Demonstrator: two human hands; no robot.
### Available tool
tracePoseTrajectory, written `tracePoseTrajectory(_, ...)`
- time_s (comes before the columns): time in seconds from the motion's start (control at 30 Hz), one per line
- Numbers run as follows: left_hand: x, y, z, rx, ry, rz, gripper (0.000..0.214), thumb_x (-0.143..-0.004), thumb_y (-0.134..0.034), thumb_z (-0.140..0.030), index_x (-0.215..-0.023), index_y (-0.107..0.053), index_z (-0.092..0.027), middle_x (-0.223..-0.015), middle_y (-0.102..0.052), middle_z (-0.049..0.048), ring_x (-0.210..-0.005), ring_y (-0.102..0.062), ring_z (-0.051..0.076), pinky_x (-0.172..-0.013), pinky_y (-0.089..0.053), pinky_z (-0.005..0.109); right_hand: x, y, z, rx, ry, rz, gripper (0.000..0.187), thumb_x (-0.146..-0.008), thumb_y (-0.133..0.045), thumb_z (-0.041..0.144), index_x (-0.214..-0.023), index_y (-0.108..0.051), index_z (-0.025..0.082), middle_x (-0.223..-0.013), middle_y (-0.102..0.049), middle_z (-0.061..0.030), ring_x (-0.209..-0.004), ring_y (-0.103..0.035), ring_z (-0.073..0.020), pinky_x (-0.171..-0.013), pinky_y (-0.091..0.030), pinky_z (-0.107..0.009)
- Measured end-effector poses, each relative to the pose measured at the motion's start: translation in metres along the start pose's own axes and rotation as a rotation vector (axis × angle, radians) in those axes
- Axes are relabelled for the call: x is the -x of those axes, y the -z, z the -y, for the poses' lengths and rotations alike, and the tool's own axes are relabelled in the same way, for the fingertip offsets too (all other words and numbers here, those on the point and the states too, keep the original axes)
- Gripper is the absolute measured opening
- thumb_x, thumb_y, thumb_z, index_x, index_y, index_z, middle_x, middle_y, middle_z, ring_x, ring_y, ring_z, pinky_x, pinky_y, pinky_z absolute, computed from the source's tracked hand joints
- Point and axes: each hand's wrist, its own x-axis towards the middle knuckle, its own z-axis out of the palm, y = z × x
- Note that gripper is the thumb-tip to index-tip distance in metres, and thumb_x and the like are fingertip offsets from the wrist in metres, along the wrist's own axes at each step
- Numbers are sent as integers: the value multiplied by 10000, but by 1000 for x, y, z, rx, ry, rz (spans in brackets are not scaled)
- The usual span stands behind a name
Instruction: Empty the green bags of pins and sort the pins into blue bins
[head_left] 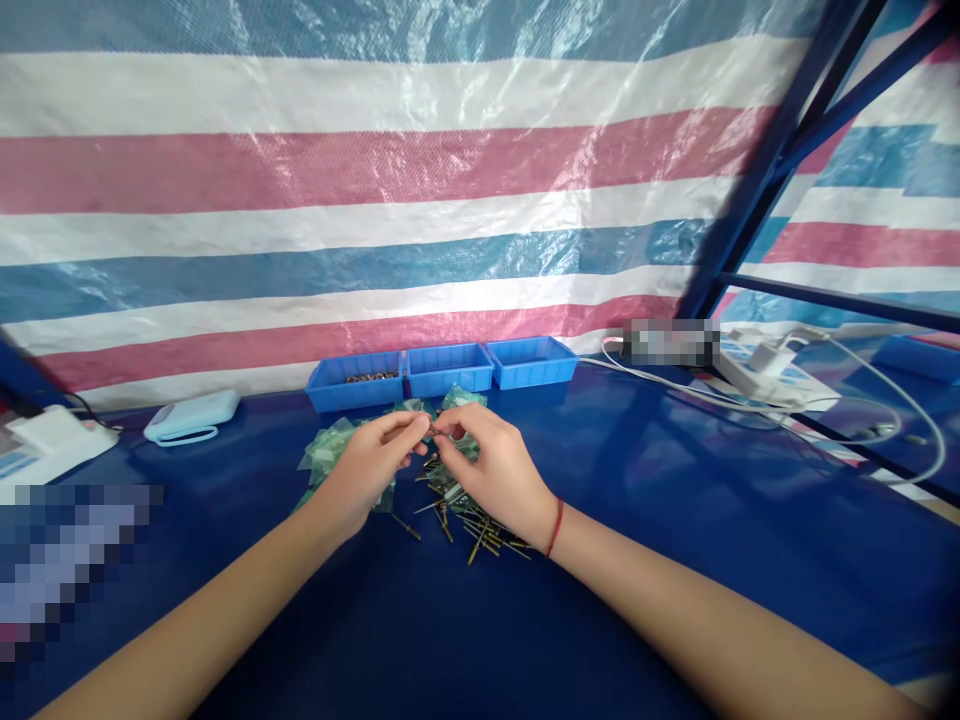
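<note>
My left hand (pixel 371 460) and my right hand (pixel 499 460) meet above the middle of the table, fingertips nearly touching. Both are closed in a pinch on a thin, dark metal piece (pixel 434 431), mostly covered by the fingers. Beneath and beside my right hand lies a loose pile of pin-like metal parts (pixel 487 535), brass-coloured with thin shanks, looking like blind rivets. A single similar part (pixel 406 527) rests apart, below my left hand. Greenish clear plastic bags (pixel 324 452) are spread under and around both hands, partly hidden by them.
Three blue bins stand behind my hands: the left bin (pixel 352 397) contains small brownish parts, beside the middle bin (pixel 450 383) and right bin (pixel 532 376). A pale blue device (pixel 193 415) lies left. White cables (pixel 675 380) and a power strip (pixel 750 375) occupy the right.
</note>
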Motion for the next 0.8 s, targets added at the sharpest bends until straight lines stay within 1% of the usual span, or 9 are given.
tracePoseTrajectory(0.1,-1,1,2,82,44,0,366,-804,-599,-493,-959,-664,-167,-885,-650,45,-761,-576,125,-661,-447,237,0,0,-2,1,-16,-12,127,-838,-537,103,-877,-612,198,-830,-655,-19,-799,-607,-156,-734,-468,-270)
tracePoseTrajectory(0.27,-1,0,4,138,61,4,353,-795,-609,-510,-850,-643,-163,-797,-598,11,-674,-510,89,-636,-429,215,1,0,-2,-3,-12,-9,116,-851,-534,120,-854,-624,194,-809,-661,-16,-776,-606,-147,-726,-463,-263)
tracePoseTrajectory(0.37,-1,-1,5,145,66,13,350,-788,-622,-509,-843,-641,-165,-761,-574,-3,-659,-487,83,-648,-428,214,1,0,-2,-4,-24,-14,119,-842,-532,107,-841,-621,186,-791,-643,-11,-757,-594,-140,-712,-455,-257)
tracePoseTrajectory(0.43,-2,-1,6,136,51,11,341,-783,-633,-499,-887,-648,-175,-786,-589,0,-678,-499,89,-662,-434,220,1,0,-3,-11,-37,-18,118,-835,-532,103,-842,-621,182,-785,-636,-9,-750,-590,-137,-706,-454,-253)
tracePoseTrajectory(0.53,-3,-1,9,97,20,-5,352,-774,-650,-474,-998,-651,-203,-865,-635,17,-746,-546,115,-688,-447,237,0,-1,-5,-21,-57,-25,119,-831,-533,104,-842,-623,181,-774,-633,-4,-733,-585,-132,-696,-454,-247)
tracePoseTrajectory(0.6,-4,0,9,31,-6,2,372,-775,-649,-460,-1060,-649,-221,-919,-664,29,-801,-578,143,-703,-457,253,0,-1,-6,-28,-69,-25,127,-830,-527,102,-844,-625,182,-773,-634,-2,-727,-584,-128,-700,-455,-245)
tracePoseTrajectory(0.7,-8,6,4,-103,-91,-3,365,-786,-630,-455,-1075,-663,-234,-989,-689,40,-854,-610,179,-733,-476,281,-1,-1,-7,-39,-88,-29,139,-822,-523,99,-878,-621,180,-807,-641,-9,-743,-589,-128,-714,-462,-248)
tracePoseTrajectory(0.73,-10,10,1,-146,-137,-30,354,-788,-624,-453,-1061,-670,-232,-1014,-693,42,-878,-618,189,-755,-481,291,-1,-1,-6,-42,-97,-34,143,-819,-522,101,-896,-616,178,-820,-643,-12,-741,-590,-129,-715,-465,-251)
tracePoseTrajectory(0.8,-20,20,-7,-236,-247,-131,328,-790,-615,-443,-1022,-682,-220,-1039,-698,46,-930,-625,208,-810,-481,308,-1,-1,-6,-47,-112,-44,153,-818,-517,108,-924,-605,176,-842,-646,-18,-732,-591,-128,-713,-471,-257)
